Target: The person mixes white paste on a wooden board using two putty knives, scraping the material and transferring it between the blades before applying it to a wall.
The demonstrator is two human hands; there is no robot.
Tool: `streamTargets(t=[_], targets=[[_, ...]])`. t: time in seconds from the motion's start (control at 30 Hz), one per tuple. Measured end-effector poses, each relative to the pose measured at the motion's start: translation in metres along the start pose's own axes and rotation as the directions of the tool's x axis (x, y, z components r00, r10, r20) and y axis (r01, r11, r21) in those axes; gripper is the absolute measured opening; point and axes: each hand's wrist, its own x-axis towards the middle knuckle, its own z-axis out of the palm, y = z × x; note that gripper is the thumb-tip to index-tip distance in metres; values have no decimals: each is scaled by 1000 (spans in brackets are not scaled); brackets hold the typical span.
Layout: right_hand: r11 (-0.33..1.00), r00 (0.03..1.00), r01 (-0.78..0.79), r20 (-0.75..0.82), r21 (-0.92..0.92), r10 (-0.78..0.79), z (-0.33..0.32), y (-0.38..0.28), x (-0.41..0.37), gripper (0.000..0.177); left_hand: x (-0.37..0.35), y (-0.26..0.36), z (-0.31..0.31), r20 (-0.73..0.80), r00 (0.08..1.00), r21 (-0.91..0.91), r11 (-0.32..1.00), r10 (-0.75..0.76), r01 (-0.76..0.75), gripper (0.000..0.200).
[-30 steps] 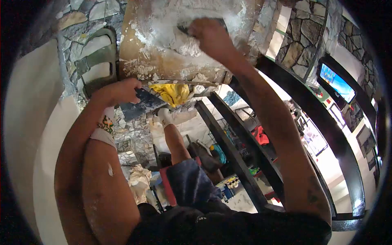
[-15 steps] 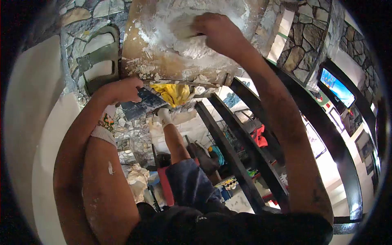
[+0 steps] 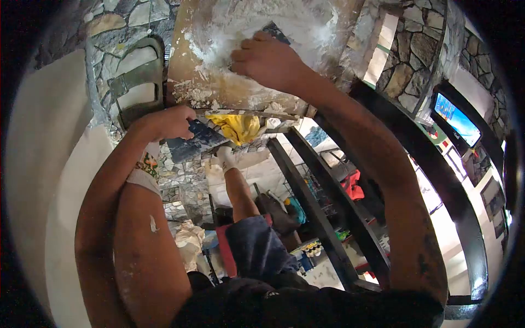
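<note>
Against the powder-caked board (image 3: 219, 87), the dark blade (image 3: 278, 33) jutted past the far side of the right hand (image 3: 265, 61) grasping it, long axis mostly hidden; the left hand (image 3: 174, 123), farther off, clutched a dark plate (image 3: 194, 143).

Dark blade (image 3: 278, 33) slants over whitened board (image 3: 216, 87); smeared dark plate (image 3: 192, 143) nearby.

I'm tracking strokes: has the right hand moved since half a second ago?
Yes: the right hand has moved left and closer to the body, judged against the white-smeared board.
</note>
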Motion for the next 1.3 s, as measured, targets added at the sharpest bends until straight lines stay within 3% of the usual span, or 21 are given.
streamTargets(t=[0.07, 0.17, 0.27, 0.33, 0.37, 0.43, 0.47, 0.5, 0.6, 0.63, 0.73, 0.77, 0.87, 0.9, 0.93, 1.0, 1.07, 1.1, 1.17, 1.2, 1.3], targets=[[1000, 996, 9, -94, -3, -9, 9, 1, -21, 6, 1, -5, 3, -8, 1000, 1, 1000, 7, -7, 49], [995, 963, -84, 252, -49, 94, -20, 7, -24, 9, 6, -6, 4, -24, 998, 52, 997, 62, -60, 47], [924, 947, -322, 73, 208, 314, -56, 1, -40, 25, 4, -14, 7, -92, 992, 21, 996, 87, -85, 44], [841, 867, -429, -112, 328, 486, -50, 1, -65, 32, 7, -15, 11, -134, 988, 50, 996, 83, -77, 43], [793, 799, -466, -197, 393, 568, -42, 1, -78, 35, 10, -15, 9, -78, 997, 18, 1000, 15, -13, 43], [411, 518, -574, -75, 708, 852, -40, -6, -97, 34, 14, -10, 5, 47, 992, -28, 993, -114, 115, 42], [179, 356, -553, 37, 814, 934, -36, -9, -107, 34, 13, -7, 3, 62, 992, -51, 993, -106, 110, 42], [55, 207, -572, 79, 819, 975, -22, -9, -120, 26, 7, 0, 1, 78, 992, -73, 992, -97, 103, 41], [-281, 7, -309, 298, 909, 955, -10, -26, -129, 25, 6, 2, -1, 102, 995, -150, 989, 3, 12, 42], [-396, 28, 41, 395, 917, 918, -4, -35, -127, 24, 3, 3, -3, 101, 994, -176, 984, 44, -26, 43], [-433, 43, -84, 437, 897, 898, -3, -53, -123, 21, -13, 14, -4, -260, 955, -295, 929, 146, -222, 52], [-468, 73, 1, 467, 884, 881, -10, -60, -117, 18, -19, 21, -9, -338, 932, -392, 881, 131, -266, 52], [-518, 4, 60, 518, 854, 855, -18, -68, -113, 18, -41, 62, -28, -504, 861, -641, 641, 63, -422, 53], [-300, 52, -258, 323, 918, 945, -34, -70, -107, 19, -43, 72, -33, -527, 848, -706, 525, 58, -475, 53], [-422, -63, -75, 418, 904, 906, -43, -68, -99, 20, -44, 83, -37, -551, 833, -752, 400, 55, -524, 53], [-238, -72, -360, 227, 902, 971, -94, -72, -84, 27, -52, 112, -43, -542, 838, -819, 258, -57, -512, 47], [102, -5, -252, -107, 962, 994, -103, -78, -77, 24, -51, 131, -45, -538, 843, -829, 173, 5, -531, 45], [253, 86, -270, -238, 929, 967, -104, -78, -75, 26, -52, 139, -46, -544, 839, -828, 148, 22, -541, 44], [554, 358, 22, -524, 832, 773, -106, -69, -74, 31, -53, 152, -48, -543, 838, -832, 97, 61, -546, 41], [613, 480, 8, -541, 790, 691, -111, -69, -77, 32, -49, 153, -46, -562, 824, -821, 72, 72, -567, 40], [684, 614, -36, -524, 729, 591, -115, -74, -82, 35, -50, 162, -39, -558, 823, -829, -33, 110, -558, 35]])
